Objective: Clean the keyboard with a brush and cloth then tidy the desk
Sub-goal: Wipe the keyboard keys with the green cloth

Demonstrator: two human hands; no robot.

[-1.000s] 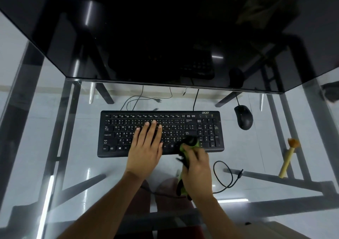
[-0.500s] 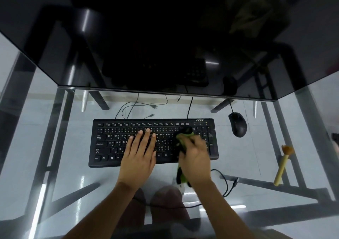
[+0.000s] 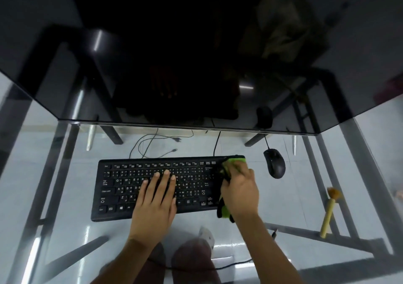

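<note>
A: Currently, in the head view, what is each hand doing?

B: The left hand [image 3: 156, 198] lies flat with fingers spread on the middle keys of the keyboard [image 3: 122, 187], pinning it to the glass desk [image 3: 65, 196]. The right hand [image 3: 238, 193] is closed around a green-and-black cloth [image 3: 234, 160], pressing it onto the far right corner, over the number pad.

A: How should this wiping step be performed?

B: Keep the left palm down so the board cannot slide on the glass. Draw the cloth in short strokes along the key rows, with light pressure, and fold in the loose tail hanging near the front edge so it does not snag keys.

A: Condition and location of the keyboard?

B: Black, full-size, white legends, lying square at the desk's centre, its cable running far toward the dark monitor [image 3: 196, 54]. A black mouse [image 3: 274, 163] sits just right of it. The brush [image 3: 329, 211], with a pale handle, lies well apart at the right, untouched.
</note>
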